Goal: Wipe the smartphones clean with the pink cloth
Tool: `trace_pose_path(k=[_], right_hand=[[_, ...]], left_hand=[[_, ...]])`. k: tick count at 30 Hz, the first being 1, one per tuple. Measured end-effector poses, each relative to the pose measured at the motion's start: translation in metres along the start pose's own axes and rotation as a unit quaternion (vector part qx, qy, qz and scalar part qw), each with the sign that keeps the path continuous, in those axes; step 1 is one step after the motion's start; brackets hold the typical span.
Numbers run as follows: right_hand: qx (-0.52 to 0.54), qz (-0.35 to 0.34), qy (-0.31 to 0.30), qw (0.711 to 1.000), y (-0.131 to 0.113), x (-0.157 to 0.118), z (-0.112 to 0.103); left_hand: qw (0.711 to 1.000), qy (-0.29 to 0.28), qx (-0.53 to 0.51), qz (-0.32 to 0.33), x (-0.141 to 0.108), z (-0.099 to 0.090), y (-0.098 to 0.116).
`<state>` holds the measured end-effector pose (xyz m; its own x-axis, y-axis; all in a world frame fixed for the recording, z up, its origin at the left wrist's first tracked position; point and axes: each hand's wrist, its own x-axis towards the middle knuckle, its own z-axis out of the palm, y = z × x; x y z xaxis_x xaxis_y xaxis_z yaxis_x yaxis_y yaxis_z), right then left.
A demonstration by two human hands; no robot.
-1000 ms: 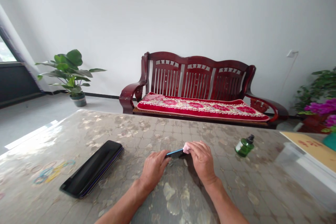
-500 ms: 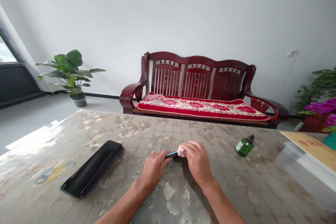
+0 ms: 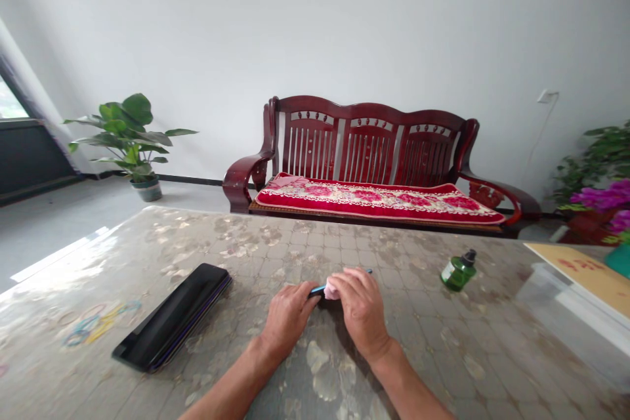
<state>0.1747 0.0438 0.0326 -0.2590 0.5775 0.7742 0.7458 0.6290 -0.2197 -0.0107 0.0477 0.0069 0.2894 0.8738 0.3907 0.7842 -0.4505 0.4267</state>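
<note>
My left hand [image 3: 288,316] is closed on the near-left end of a thin blue and dark stick-like object [image 3: 319,290], held above the patterned table [image 3: 275,380]. Pinched in my right hand [image 3: 361,308] is a small pink cloth [image 3: 331,289], wrapped round the stick close to my left fingertips. The stick's dark far end pokes out beyond my right fingers. What exactly the thin object is cannot be made out.
A black case [image 3: 174,318] lies left of my hands, with several coloured bands [image 3: 101,323] farther left. To the right stand a green bottle [image 3: 458,271] and a clear box [image 3: 566,315] by a tan board [image 3: 585,272]. Beyond is a wooden bench [image 3: 369,144].
My right hand has slid slightly left with the pink cloth, closer to my left hand. The stick's far end now shows past my right fingers. My left hand has hardly moved.
</note>
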Motion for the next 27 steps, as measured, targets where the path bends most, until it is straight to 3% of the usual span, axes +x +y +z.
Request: trace_pose_path(k=[4, 11, 21, 27], right_hand=[[-0.008, -0.009, -0.013, 1.0, 0.001, 0.004, -0.001], [-0.04, 0.066, 0.034, 0.996, 0.045, 0.002, -0.017], [0.013, 0.031, -0.006, 0.999, 0.015, 0.007, -0.007], [-0.076, 0.109, 0.013, 0.991, 0.062, -0.006, -0.014]], left_hand=[[1.0, -0.002, 0.0, -0.005, 0.0, -0.001, -0.003], [1.0, -0.013, 0.004, -0.028, 0.001, -0.003, -0.008], [1.0, -0.019, -0.001, -0.021, 0.001, -0.005, -0.005], [0.998, -0.029, -0.012, -0.051, 0.003, -0.009, -0.01]])
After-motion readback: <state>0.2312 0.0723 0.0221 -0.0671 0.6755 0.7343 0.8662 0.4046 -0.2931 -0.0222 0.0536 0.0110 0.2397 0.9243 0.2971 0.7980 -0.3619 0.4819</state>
